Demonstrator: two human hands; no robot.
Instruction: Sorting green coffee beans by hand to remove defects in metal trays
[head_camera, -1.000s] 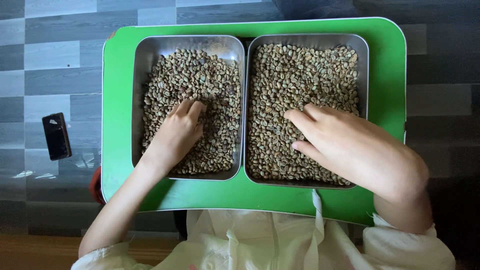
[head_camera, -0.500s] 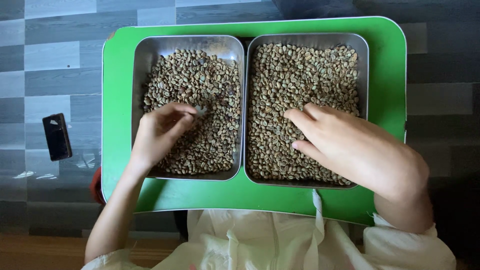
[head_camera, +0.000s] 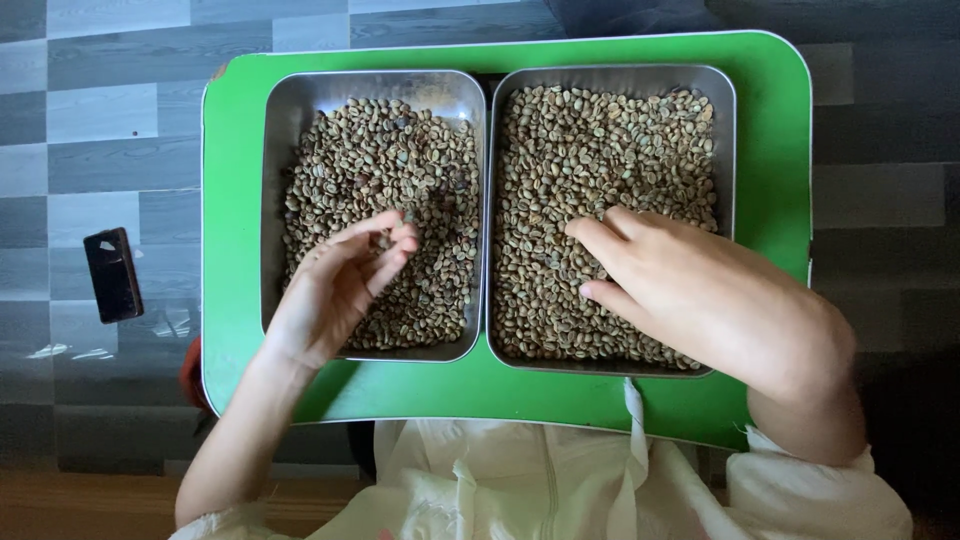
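Two steel trays sit side by side on a green table (head_camera: 235, 180). The left tray (head_camera: 300, 95) holds greenish-brown coffee beans (head_camera: 390, 150) with some dark ones mixed in. The right tray (head_camera: 725, 110) holds paler beans (head_camera: 600, 140). My left hand (head_camera: 335, 290) is turned palm up over the left tray, fingers curled around a few beans at the fingertips. My right hand (head_camera: 700, 295) lies flat on the beans in the right tray, fingers spread and pointing left.
A dark phone (head_camera: 112, 275) lies on the grey plank floor (head_camera: 100, 120) to the left of the table. My white garment (head_camera: 540, 480) shows at the bottom edge. A red object (head_camera: 190, 370) peeks out under the table's left corner.
My left hand has lifted off the beans, turned palm up and curled its fingers on a few beans. My right hand has stayed in place.
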